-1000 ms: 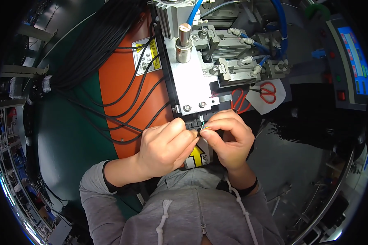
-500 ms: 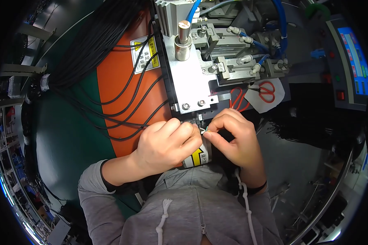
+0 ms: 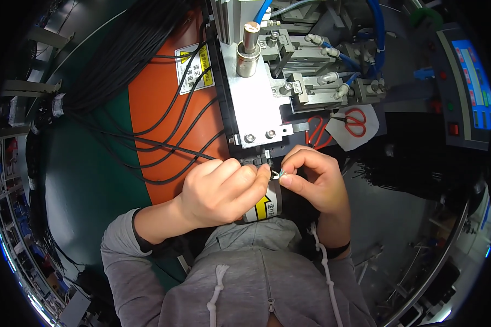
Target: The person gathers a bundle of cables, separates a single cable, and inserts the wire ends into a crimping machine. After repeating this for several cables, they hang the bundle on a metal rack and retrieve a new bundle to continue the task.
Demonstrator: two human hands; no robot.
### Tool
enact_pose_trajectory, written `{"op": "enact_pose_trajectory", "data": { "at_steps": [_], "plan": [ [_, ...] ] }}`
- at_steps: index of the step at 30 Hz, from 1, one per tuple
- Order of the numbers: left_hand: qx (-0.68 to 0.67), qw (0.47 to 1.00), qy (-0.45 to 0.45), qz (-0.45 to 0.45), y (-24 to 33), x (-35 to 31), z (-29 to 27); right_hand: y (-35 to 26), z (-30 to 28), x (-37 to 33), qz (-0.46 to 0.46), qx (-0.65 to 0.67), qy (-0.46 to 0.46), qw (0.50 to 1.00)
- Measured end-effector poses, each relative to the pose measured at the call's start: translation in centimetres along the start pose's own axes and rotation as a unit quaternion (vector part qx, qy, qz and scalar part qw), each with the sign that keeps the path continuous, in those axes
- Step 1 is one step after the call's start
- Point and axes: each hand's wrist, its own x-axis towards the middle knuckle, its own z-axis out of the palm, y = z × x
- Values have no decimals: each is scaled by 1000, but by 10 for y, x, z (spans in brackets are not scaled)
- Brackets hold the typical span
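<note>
My left hand (image 3: pixel 221 192) is closed, its thumb and index finger pinching the end of a black cable (image 3: pixel 193 152) that runs in from the left. Thin light-coloured wires (image 3: pixel 276 174) stick out past those fingertips. My right hand (image 3: pixel 317 182) pinches the tips of these wires between thumb and forefinger, a blue-green strand showing among them. Both hands are just below the front of a silver metal fixture (image 3: pixel 253 106), near a small dark part (image 3: pixel 262 158) under its edge. The cable end inside my left fingers is hidden.
A thick bundle of black cables (image 3: pixel 120 65) lies at the far left over an orange and green surface (image 3: pixel 180 122). Red-handled scissors (image 3: pixel 355 122) rest right of the fixture. Pneumatic cylinders with blue hoses (image 3: pixel 377 38) stand behind, and a control screen (image 3: pixel 474 82) is at the far right.
My right hand has shifted slightly right, and more of the thin wires shows between the hands. My left index finger is a little straighter.
</note>
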Motion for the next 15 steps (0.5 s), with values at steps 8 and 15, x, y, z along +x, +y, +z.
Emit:
{"op": "enact_pose_trajectory", "data": {
  "at_steps": [8,15],
  "plan": [
    [7,1000,-21,16,-3,0,-1,4,-3,1,23,2,-33,999],
    [-13,1000,6,-12,1,-3,6,16,-1,2,-10,43,50,998]
  ]
}}
